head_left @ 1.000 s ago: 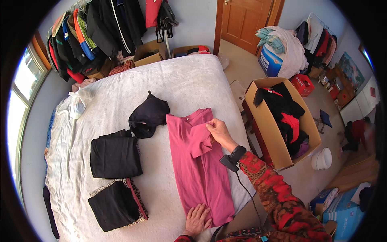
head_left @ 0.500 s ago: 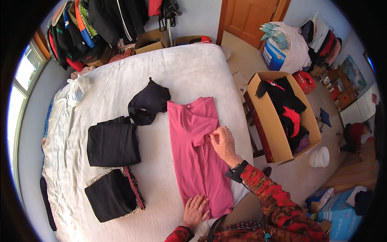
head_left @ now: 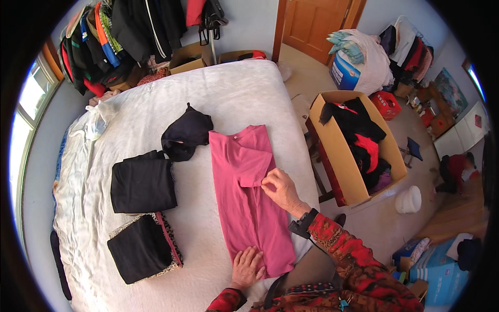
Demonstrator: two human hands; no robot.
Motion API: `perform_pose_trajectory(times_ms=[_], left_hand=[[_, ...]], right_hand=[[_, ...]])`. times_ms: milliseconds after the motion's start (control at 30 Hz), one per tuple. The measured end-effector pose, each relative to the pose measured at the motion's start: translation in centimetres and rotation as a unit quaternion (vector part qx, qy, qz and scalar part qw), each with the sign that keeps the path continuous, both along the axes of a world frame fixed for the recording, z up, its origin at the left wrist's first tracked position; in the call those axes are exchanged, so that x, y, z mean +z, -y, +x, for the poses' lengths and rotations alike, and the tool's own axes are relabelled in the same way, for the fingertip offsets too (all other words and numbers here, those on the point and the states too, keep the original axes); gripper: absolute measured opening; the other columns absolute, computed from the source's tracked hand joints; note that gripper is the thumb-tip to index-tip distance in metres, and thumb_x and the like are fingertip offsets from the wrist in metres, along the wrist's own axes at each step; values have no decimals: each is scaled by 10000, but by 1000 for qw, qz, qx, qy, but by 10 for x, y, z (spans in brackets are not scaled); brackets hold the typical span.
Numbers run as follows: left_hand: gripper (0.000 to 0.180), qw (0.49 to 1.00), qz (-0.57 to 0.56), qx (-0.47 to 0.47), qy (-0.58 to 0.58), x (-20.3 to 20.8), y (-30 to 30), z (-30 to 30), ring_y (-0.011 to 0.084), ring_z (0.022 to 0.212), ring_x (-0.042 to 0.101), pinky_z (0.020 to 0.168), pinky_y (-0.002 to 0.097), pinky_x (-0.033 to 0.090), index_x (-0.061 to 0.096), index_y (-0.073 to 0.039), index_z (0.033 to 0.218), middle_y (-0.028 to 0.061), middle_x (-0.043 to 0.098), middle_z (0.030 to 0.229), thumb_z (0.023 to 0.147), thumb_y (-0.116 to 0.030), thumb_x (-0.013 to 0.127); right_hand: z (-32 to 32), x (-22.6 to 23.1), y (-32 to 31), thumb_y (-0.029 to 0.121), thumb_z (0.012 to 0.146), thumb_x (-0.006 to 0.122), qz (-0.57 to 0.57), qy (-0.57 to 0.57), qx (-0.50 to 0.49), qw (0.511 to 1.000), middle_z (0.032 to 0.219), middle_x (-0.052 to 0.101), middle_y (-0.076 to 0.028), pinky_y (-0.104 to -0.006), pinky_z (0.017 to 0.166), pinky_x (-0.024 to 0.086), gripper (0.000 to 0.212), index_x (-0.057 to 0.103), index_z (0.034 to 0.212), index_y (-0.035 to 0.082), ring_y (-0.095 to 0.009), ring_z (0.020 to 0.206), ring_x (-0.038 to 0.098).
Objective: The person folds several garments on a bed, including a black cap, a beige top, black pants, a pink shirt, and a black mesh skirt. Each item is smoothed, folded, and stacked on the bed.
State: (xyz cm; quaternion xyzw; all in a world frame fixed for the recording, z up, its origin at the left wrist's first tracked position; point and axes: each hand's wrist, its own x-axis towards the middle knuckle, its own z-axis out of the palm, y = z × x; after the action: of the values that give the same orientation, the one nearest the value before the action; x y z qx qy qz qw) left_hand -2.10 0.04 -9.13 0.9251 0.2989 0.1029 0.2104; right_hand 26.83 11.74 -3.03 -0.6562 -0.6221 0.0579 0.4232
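Pink trousers, folded lengthwise, lie flat on the white bed cover. My right hand pinches the edge of a folded-over flap at their right side, thumb and fingertips together. Near the lower end, my left hand rests flat on the pink cloth with its fingers spread. Left of the trousers sit a folded black garment and, nearer me, a folded black piece lying on leopard-print cloth with a dark red edge. A loosely bunched black garment lies by the trousers' upper end.
Right of the bed stands a cardboard box filled with black and red clothes. A white bucket is on the floor beyond it. Clothes hang along the back wall. A person is low to the floor at the far right.
My right hand has drawn the pinched flap slightly down, and the flap lies flatter and straighter. My left hand stays on the lower end. The view has shifted slightly.
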Motion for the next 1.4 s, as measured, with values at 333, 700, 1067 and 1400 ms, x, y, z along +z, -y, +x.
perform_pose_trajectory(times_ms=[333, 700, 1067, 1400], left_hand=[[539, 1000, -1, -1, 0, 3, 0, 0, 258, 1337, 394, 1119, 451, 256, 531, -171, 1314, 95, 468, 1405, 843, -419, 610], [544, 1000, 17, -5, 11, -2, -1, 0, 272, 1349, 377, 1128, 461, 244, 519, -155, 1325, 113, 451, 1421, 849, -409, 587], [589, 999, 46, -3, 13, 18, 3, 4, 308, 1354, 361, 1138, 467, 218, 483, -107, 1349, 136, 435, 1419, 842, -384, 594], [662, 967, 13, -252, -27, 35, 37, 7, 293, 1377, 343, 1138, 461, 245, 415, -89, 1399, 134, 414, 1442, 838, -346, 657]], right_hand=[[-7, 5, 2, 113, 852, 638, 30, 47, -14, 998, 1108, 615, -113, -412, 862, 484, 217, 614, 1059, 52, -319, 1020, 594], [-3, 7, 35, 171, 877, 604, -89, 108, 144, 980, 1195, 592, -90, -401, 950, 431, 237, 629, 1088, 65, -272, 1114, 557], [-12, 11, 220, 190, 807, 690, -350, 75, 247, 901, 1085, 568, -97, -414, 861, 475, 172, 691, 959, 112, -305, 1002, 578], [-29, 2, 242, 183, 820, 631, -324, 13, 265, 908, 1036, 597, -97, -402, 830, 497, 211, 633, 994, 65, -301, 962, 615]])
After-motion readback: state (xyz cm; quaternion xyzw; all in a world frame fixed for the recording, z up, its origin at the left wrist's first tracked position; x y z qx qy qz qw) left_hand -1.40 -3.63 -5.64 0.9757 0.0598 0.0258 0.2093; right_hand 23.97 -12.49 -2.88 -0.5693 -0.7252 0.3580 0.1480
